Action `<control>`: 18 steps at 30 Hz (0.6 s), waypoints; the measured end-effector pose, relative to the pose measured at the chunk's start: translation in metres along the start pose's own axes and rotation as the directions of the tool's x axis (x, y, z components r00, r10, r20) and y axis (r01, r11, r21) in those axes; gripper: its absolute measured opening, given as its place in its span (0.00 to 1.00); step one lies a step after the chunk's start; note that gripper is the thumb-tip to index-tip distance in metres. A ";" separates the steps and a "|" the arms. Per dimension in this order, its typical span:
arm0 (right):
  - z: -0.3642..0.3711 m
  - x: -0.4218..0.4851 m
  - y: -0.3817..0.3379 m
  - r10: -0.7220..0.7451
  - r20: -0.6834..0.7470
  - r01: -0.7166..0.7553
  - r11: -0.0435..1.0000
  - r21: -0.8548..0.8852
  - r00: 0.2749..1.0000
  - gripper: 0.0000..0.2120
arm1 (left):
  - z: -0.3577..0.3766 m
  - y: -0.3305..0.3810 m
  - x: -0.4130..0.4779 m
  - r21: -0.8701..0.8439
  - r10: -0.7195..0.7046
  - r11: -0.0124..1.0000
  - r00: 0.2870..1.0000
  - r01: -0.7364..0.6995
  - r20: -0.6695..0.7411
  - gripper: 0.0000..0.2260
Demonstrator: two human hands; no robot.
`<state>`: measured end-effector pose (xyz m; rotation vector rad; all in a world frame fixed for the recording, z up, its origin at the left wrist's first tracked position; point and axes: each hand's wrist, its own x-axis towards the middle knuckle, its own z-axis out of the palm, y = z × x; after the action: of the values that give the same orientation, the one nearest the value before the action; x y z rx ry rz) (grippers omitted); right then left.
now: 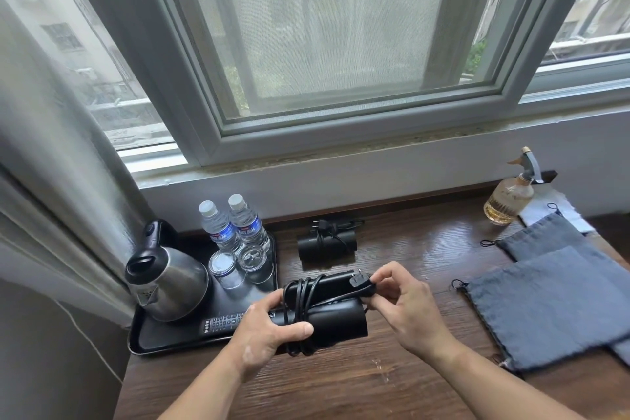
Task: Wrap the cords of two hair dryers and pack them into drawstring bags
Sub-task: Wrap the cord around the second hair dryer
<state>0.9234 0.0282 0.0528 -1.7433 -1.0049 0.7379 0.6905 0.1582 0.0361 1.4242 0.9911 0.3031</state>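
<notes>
A black folded hair dryer [337,319] is held just above the wooden table, its black cord [301,297] looped around its body several times. My left hand [269,334] grips the dryer and the cord loops from the left. My right hand [405,300] pinches the cord's plug [359,280] at the dryer's upper right end. A second black hair dryer [326,244] lies farther back on the table with its cord wrapped round it and its plug on top. Two grey drawstring bags lie flat at the right, the near bag [545,310] overlapping the far bag [545,237].
A black tray [163,341] at the left holds a steel kettle [167,283], two water bottles [235,228], two upturned glasses [238,264] and a remote control [225,322]. A glass spray bottle [509,196] stands at the back right. A curtain hangs at the left; the window wall closes the back.
</notes>
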 end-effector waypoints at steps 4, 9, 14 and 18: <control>0.001 0.003 0.001 0.019 -0.016 -0.019 1.000 -0.001 1.000 0.12 | 0.000 0.001 0.000 0.031 -0.001 1.000 1.000 0.001 -0.023 0.22; -0.003 0.001 -0.003 0.095 0.063 -0.099 0.992 0.072 0.994 0.15 | -0.001 0.008 -0.002 0.072 0.009 0.997 0.999 -0.006 -0.042 0.19; 0.005 0.002 -0.003 0.157 0.023 -0.157 0.988 -0.001 0.987 0.17 | 0.000 -0.001 0.003 0.207 0.021 0.978 0.996 -0.004 -0.081 0.28; 0.013 0.007 -0.001 0.204 -0.072 -0.207 0.978 -0.037 0.976 0.12 | 0.000 -0.004 0.006 0.268 -0.006 0.963 0.995 0.032 -0.097 0.33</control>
<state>0.9158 0.0397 0.0490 -1.9178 -0.8081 0.7854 0.6925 0.1614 0.0302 1.6573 1.1574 0.2294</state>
